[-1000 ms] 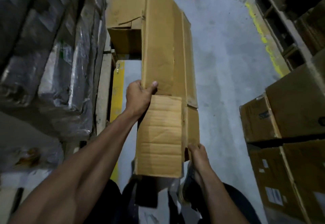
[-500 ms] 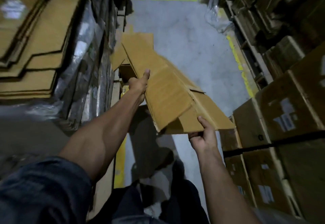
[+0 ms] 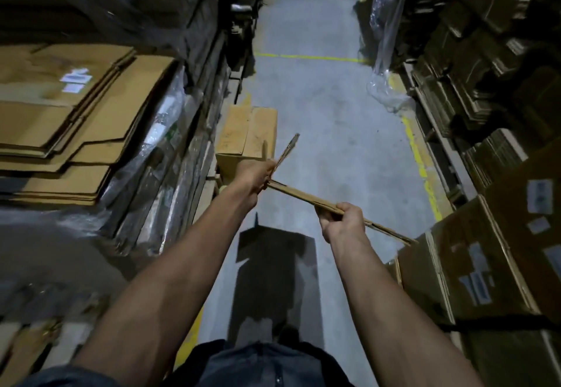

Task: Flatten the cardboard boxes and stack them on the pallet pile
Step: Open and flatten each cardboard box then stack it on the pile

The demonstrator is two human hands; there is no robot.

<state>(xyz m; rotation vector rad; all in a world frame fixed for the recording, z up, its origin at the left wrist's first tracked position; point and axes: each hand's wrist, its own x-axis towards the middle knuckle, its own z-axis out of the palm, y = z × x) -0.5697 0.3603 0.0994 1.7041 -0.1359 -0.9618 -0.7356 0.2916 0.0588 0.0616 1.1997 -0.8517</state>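
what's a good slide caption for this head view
Both hands, left and right, grip a flattened cardboard box edge-on beside the flat cardboard pile.

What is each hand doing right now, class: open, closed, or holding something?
Left hand: closed, holding the flattened cardboard box near its far end.
Right hand: closed, holding the same box nearer its other end.
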